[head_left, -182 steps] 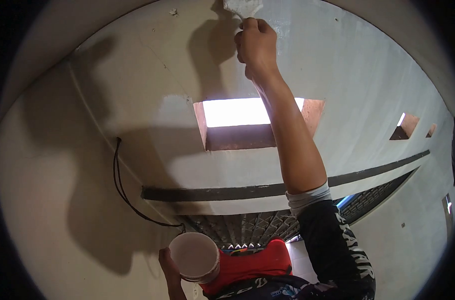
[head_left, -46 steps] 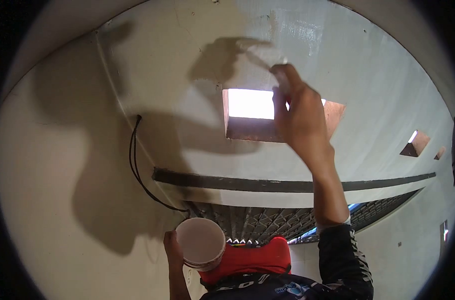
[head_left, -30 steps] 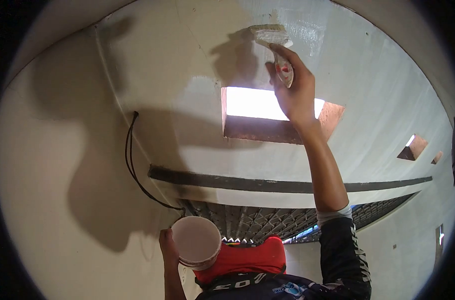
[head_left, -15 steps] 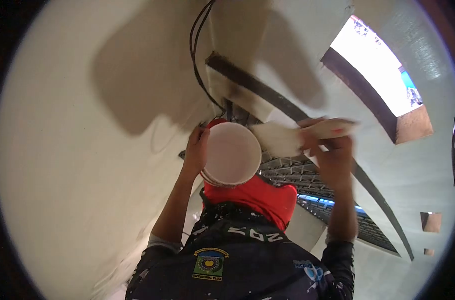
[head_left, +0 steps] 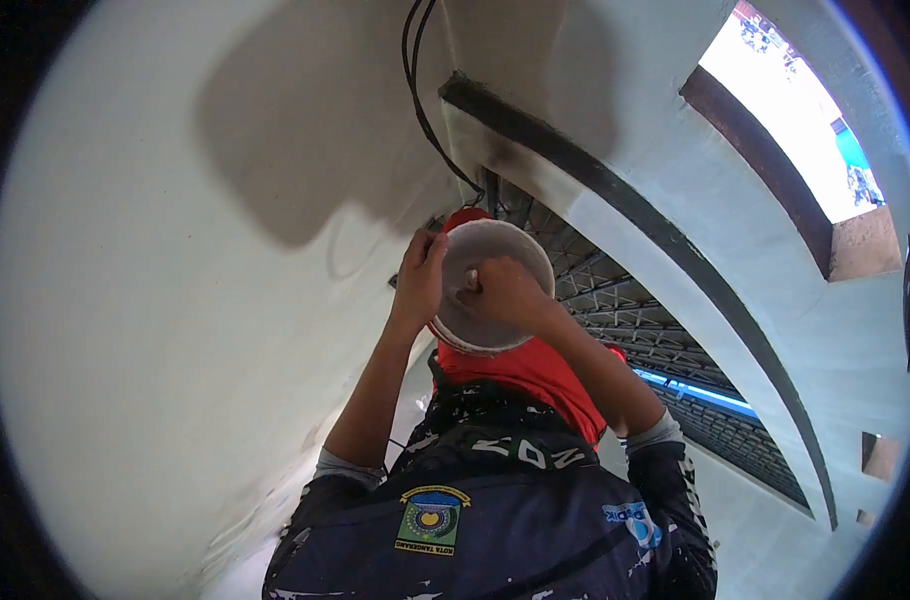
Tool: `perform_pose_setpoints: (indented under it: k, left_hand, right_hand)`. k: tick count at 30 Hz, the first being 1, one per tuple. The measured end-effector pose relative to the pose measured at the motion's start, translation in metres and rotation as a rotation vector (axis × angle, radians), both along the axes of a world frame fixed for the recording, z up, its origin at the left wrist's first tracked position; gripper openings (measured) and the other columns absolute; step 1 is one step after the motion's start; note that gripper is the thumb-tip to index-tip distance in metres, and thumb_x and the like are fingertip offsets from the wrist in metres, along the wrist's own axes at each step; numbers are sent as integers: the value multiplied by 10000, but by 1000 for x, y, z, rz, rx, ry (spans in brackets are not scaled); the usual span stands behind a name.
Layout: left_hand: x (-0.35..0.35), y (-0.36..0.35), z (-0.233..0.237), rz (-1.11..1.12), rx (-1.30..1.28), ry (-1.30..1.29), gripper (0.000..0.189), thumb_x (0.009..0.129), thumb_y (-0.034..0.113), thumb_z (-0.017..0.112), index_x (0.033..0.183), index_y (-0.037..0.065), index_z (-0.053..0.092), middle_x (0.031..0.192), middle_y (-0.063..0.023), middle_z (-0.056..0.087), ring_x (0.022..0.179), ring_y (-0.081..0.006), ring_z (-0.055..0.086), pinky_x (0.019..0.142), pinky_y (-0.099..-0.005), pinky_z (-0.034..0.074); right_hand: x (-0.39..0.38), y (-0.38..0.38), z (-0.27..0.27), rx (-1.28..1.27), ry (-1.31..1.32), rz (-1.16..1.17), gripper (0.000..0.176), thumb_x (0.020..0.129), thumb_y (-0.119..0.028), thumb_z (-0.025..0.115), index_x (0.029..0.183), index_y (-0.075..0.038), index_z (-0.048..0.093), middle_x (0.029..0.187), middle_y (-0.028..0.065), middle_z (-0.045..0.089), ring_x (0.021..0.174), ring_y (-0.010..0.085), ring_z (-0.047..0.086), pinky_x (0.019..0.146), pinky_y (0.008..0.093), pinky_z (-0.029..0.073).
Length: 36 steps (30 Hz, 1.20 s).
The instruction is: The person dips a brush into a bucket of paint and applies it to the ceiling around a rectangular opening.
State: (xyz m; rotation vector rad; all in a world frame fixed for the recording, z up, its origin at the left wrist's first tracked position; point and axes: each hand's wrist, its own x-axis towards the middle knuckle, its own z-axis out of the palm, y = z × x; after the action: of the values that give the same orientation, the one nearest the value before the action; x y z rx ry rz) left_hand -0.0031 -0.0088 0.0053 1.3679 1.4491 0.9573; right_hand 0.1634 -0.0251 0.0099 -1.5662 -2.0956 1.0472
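Observation:
A round white bucket (head_left: 495, 238) hangs in front of my body, its open mouth facing up at me. My left hand (head_left: 424, 275) grips the bucket's rim from the left side, fingers closed over the edge. Inside the mouth is my right hand (head_left: 507, 293), closed around a paintbrush (head_left: 472, 280). Only the tip of the brush's pale handle shows past the fingers; its bristles are hidden down in the bucket. My forearms, dark paint-spotted shirt and red trousers are below.
A pale wall (head_left: 175, 300) rises close on the left, with black cables (head_left: 417, 90) hanging down it. On the right, a dark curved band (head_left: 635, 195) crosses another pale wall, under a bright window opening (head_left: 785, 110). Dark metal latticework (head_left: 615, 300) lies far below.
My right hand has moved left from beside the bucket into its mouth, taking the paintbrush along. My left hand still holds the rim. The view has shifted slightly.

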Motion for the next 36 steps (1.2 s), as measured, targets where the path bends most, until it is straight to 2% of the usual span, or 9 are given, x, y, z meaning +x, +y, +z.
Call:
perform_pose_setpoints:
  k: [13,18,21,23,26,27,31,33,36]
  left_hand:
    - [7,0,8,4,-38,-1,342,1003,322,506,997,-16,563,883,-114,594,830,-199,537,799,-335,434]
    - [5,3,3,4,-13,-1,351,998,332,513,998,-16,563,884,-112,596,829,-197,536,796,-338,433]
    - [3,0,0,30,-38,-35,348,994,332,519,988,-13,565,875,-121,595,823,-208,536,794,-342,434]
    - [1,3,-5,40,1,-34,340,992,325,522,982,-12,570,864,-134,589,814,-231,538,790,-349,435]
    - [1,7,-9,9,65,7,344,996,325,513,980,-15,567,867,-146,589,819,-250,545,784,-355,438]
    - [0,9,-14,13,79,-9,344,996,325,513,980,-15,567,867,-146,589,819,-250,545,784,-355,438]
    - [4,6,-17,20,66,-10,343,1002,322,501,990,-15,564,880,-152,594,824,-244,555,767,-363,442]
    - [5,4,-6,24,67,16,340,1002,319,500,990,-15,564,882,-151,595,822,-239,557,760,-364,444]
    - [10,3,3,-5,1,8,321,1006,318,494,964,4,548,861,-88,559,848,-177,513,810,-323,424]
  right_hand:
    - [-7,9,-19,51,28,12,326,743,-261,751,847,44,699,825,266,680,817,418,676,786,486,533]
    - [9,7,2,15,-36,37,310,773,-263,743,859,34,712,852,266,689,848,423,682,790,491,542]
    - [33,-1,22,172,63,-24,316,778,-262,759,841,44,705,802,258,684,785,369,705,751,452,548]
    - [52,-9,56,-110,266,-188,256,802,-181,773,907,34,680,709,94,683,663,182,666,633,345,515]
    - [74,-24,76,-90,513,-325,215,847,-210,740,857,1,702,712,77,680,652,126,633,618,293,505]
    - [82,-30,77,-154,538,-406,188,874,-213,729,891,-27,703,731,21,669,626,101,607,586,259,477]
    - [107,-54,45,-125,768,-561,179,882,-209,739,903,-48,664,734,20,645,623,88,585,551,248,443]
    - [113,-62,19,-236,1005,-839,183,899,-221,723,930,-63,636,743,11,618,590,118,563,532,268,427]
    - [120,-70,-7,-361,1208,-901,171,912,-223,712,914,-94,600,738,6,597,584,133,552,534,279,420]
